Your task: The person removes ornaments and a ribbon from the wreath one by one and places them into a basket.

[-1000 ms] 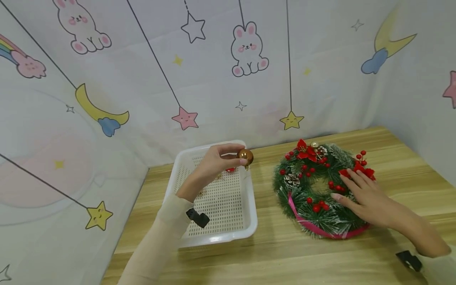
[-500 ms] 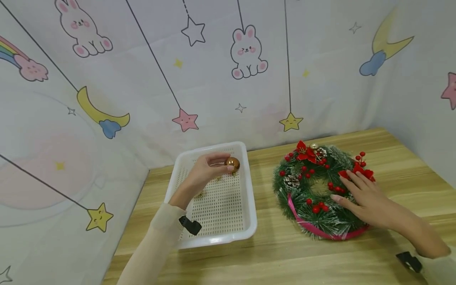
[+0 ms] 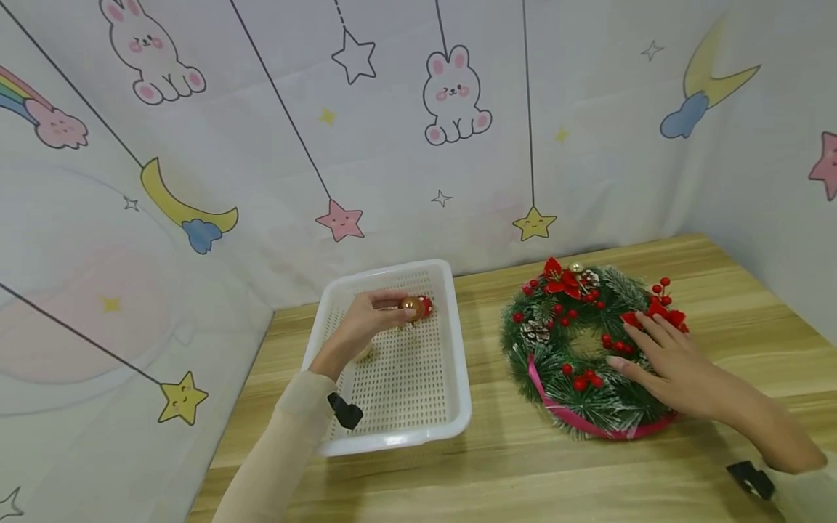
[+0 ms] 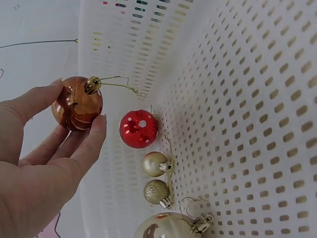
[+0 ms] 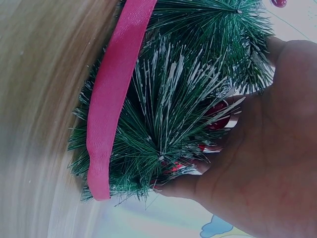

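My left hand (image 3: 366, 323) pinches a shiny copper-coloured Christmas bauble (image 4: 78, 104) between thumb and fingertips, over the far part of a white perforated plastic basket (image 3: 461, 378). A gold cord trails from the bauble's cap. Below it in the basket lie a red bauble with white dots (image 4: 138, 129), two small gold baubles (image 4: 155, 164) and a larger pale gold one (image 4: 166, 227). My right hand (image 3: 680, 363) rests with fingers spread on the right side of a green Christmas wreath (image 3: 608, 399). Red berries, red flowers, pine cones and a pink ribbon (image 5: 106, 94) decorate the wreath.
Basket and wreath stand side by side on a wood-grain table (image 3: 497, 472), a strip of tabletop between them. A white cloth backdrop (image 3: 386, 160) printed with rabbits, stars and moons rises behind and at both sides.
My left hand has carried the copper bauble leftward and lower, from the basket's right rim to over its inside, beside the red bauble. My right hand stays on the wreath.
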Tool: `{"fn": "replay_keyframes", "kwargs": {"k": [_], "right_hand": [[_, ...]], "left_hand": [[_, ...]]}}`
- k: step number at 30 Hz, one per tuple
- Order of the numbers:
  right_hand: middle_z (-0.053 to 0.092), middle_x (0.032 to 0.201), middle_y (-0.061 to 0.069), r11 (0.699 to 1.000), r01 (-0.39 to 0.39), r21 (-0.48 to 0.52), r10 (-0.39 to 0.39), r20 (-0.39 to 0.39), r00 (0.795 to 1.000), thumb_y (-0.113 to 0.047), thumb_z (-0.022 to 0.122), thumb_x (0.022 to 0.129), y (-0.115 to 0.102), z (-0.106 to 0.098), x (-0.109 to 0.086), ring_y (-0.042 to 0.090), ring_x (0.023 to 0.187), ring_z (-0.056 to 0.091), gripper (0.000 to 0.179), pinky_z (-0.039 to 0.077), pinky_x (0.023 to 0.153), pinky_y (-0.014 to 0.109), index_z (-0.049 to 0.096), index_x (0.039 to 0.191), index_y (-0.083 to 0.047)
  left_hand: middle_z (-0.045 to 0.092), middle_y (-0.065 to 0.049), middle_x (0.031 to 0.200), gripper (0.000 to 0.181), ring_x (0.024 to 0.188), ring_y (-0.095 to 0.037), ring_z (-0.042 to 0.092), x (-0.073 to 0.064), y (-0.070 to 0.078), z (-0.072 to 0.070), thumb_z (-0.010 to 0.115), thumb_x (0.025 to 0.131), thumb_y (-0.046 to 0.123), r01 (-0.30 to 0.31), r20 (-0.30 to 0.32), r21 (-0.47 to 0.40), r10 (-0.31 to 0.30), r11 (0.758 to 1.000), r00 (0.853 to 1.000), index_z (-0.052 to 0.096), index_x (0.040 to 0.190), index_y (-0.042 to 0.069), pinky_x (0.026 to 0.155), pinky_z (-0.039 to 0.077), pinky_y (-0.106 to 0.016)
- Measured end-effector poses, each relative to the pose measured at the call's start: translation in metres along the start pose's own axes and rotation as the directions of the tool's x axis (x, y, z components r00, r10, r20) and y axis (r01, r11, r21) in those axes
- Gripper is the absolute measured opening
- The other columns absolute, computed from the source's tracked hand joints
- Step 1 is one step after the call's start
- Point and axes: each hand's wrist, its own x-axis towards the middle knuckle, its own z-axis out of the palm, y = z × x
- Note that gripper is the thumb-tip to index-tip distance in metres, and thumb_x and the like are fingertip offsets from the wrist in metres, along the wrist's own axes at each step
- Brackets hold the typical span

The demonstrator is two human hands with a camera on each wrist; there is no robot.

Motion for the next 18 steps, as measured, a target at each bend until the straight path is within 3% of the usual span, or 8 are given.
{"fn": "replay_keyframes", "kwargs": {"k": [4,12,18], "right_hand": [[0.014,0.168,0.041,1.0,-0.003,-0.002,0.003,0.0,1.0,-0.051,0.054,0.107,0.0,0.0,0.0,0.065,0.154,0.006,0.084,0.01,0.112,0.088,0.028,0.161,0.009],[0.014,0.167,0.041,1.0,-0.004,0.0,0.004,-0.001,1.0,-0.051,0.055,0.107,0.0,0.0,0.0,0.065,0.153,0.007,0.085,0.011,0.112,0.088,0.029,0.161,0.009],[0.015,0.167,0.042,1.0,-0.002,0.002,0.002,-0.006,1.0,-0.05,0.054,0.108,0.0,0.0,0.0,0.066,0.153,0.007,0.084,0.011,0.112,0.088,0.029,0.161,0.009]], "left_hand": [[0.075,-0.01,0.129,0.04,0.118,-0.021,0.071,0.004,-0.005,0.002,0.082,0.093,0.022,0.014,-0.016,0.075,-0.013,0.997,1.0,0.072,0.13,0.012,0.105,0.057,-0.041],[0.073,-0.012,0.128,0.041,0.118,-0.027,0.07,0.007,-0.014,0.009,0.083,0.092,0.024,0.027,-0.039,0.202,-0.02,0.979,0.999,0.072,0.129,0.009,0.104,0.058,-0.046],[0.074,-0.011,0.124,0.038,0.113,-0.026,0.071,0.009,-0.019,0.017,0.082,0.093,0.024,0.036,-0.048,0.315,-0.022,0.949,0.999,0.073,0.126,0.006,0.097,0.061,-0.041]]}}
